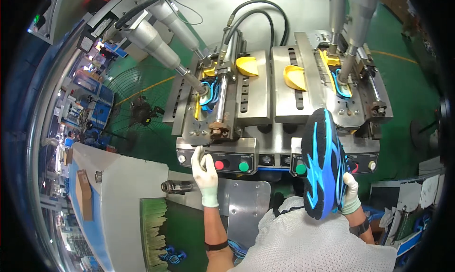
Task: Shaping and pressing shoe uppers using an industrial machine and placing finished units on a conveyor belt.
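Observation:
My right hand (351, 192), in a white glove, grips a shoe (325, 163) by its side. The shoe is held up lengthwise with its black and blue patterned sole showing; it hides part of the right control panel (364, 165). My left hand (205, 171), gloved the same way, holds nothing. Its fingers are stretched out and apart in front of the left control panel (232, 161), beside a red button (219, 165). Whether they touch the panel I cannot tell. Behind both panels stands a two-station metal press (256, 99).
Metal rams (154, 42) press down on blue-trimmed shoe parts (208, 94) at both stations. Yellow curved pads (295, 78) sit on the middle plates. A large fan (141, 110) stands at the left. A grey table (128, 177) with a green bristle strip (154, 234) lies near left.

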A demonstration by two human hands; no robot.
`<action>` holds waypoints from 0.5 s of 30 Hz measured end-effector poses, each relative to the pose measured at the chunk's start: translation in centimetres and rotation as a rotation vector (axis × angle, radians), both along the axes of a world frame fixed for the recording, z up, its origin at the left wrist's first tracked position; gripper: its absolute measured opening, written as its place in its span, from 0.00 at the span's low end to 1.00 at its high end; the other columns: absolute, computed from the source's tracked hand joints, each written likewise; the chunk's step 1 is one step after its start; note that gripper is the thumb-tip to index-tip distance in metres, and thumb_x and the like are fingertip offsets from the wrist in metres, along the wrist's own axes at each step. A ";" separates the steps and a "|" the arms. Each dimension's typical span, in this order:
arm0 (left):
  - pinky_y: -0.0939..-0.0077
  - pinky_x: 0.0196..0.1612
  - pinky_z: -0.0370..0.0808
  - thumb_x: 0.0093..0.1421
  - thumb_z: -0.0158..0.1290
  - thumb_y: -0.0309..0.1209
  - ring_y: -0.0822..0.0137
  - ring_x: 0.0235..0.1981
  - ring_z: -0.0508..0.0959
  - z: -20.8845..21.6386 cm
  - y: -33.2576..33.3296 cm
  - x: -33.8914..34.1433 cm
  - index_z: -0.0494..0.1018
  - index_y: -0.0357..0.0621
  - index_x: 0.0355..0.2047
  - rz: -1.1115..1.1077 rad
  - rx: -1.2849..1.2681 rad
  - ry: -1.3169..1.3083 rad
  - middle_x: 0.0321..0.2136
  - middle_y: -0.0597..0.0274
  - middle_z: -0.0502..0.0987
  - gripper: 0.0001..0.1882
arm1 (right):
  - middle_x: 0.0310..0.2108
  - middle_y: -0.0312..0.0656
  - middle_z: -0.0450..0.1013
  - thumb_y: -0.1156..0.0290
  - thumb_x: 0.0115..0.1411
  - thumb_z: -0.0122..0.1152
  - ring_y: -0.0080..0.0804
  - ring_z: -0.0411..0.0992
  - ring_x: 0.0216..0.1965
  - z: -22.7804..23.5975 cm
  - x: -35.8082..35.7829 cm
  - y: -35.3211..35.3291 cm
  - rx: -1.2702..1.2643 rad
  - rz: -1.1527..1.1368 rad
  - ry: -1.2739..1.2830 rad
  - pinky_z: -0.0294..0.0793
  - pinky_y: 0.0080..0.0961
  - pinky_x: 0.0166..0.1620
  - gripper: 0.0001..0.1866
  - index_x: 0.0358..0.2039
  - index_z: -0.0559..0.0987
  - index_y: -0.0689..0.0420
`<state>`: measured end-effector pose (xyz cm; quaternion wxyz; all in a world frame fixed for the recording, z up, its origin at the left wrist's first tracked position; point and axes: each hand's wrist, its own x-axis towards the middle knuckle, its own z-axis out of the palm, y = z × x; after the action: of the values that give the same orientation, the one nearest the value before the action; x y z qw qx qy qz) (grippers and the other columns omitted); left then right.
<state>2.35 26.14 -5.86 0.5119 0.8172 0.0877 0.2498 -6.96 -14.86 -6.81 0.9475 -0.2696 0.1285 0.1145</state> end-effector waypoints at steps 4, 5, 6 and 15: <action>0.62 0.65 0.67 0.67 0.52 0.26 0.51 0.64 0.68 1.6 2.4 5.4 0.54 0.31 0.68 0.004 0.067 -0.003 0.65 0.41 0.63 0.33 | 0.58 0.50 0.73 0.61 0.60 0.65 0.45 0.75 0.55 -1.6 1.6 1.1 0.070 -0.006 0.027 0.74 0.45 0.61 0.34 0.64 0.69 0.62; 0.61 0.65 0.67 0.67 0.54 0.27 0.50 0.65 0.67 1.2 3.2 7.1 0.52 0.32 0.69 -0.015 0.084 0.019 0.66 0.41 0.62 0.35 | 0.57 0.50 0.74 0.63 0.58 0.67 0.44 0.76 0.55 -1.8 2.1 1.5 0.106 -0.004 0.042 0.75 0.43 0.61 0.35 0.63 0.68 0.62; 0.60 0.66 0.66 0.66 0.55 0.29 0.49 0.65 0.66 0.5 4.0 9.1 0.50 0.33 0.70 -0.037 0.101 0.039 0.66 0.40 0.60 0.37 | 0.57 0.49 0.74 0.65 0.57 0.69 0.44 0.76 0.55 -2.0 2.6 2.1 0.142 -0.005 0.053 0.76 0.42 0.60 0.35 0.63 0.68 0.63; 0.64 0.61 0.71 0.62 0.62 0.37 0.53 0.62 0.71 -9.4 9.1 24.6 0.52 0.30 0.69 -0.096 0.266 0.271 0.62 0.39 0.67 0.43 | 0.58 0.47 0.73 0.62 0.55 0.70 0.43 0.76 0.54 -3.1 3.5 3.4 -0.100 -0.041 -0.021 0.78 0.41 0.59 0.40 0.66 0.65 0.59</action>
<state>26.95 35.25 -15.30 0.3943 0.9071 0.0829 0.1220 -3.46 -11.42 -9.90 0.9363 -0.3150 0.1297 0.0855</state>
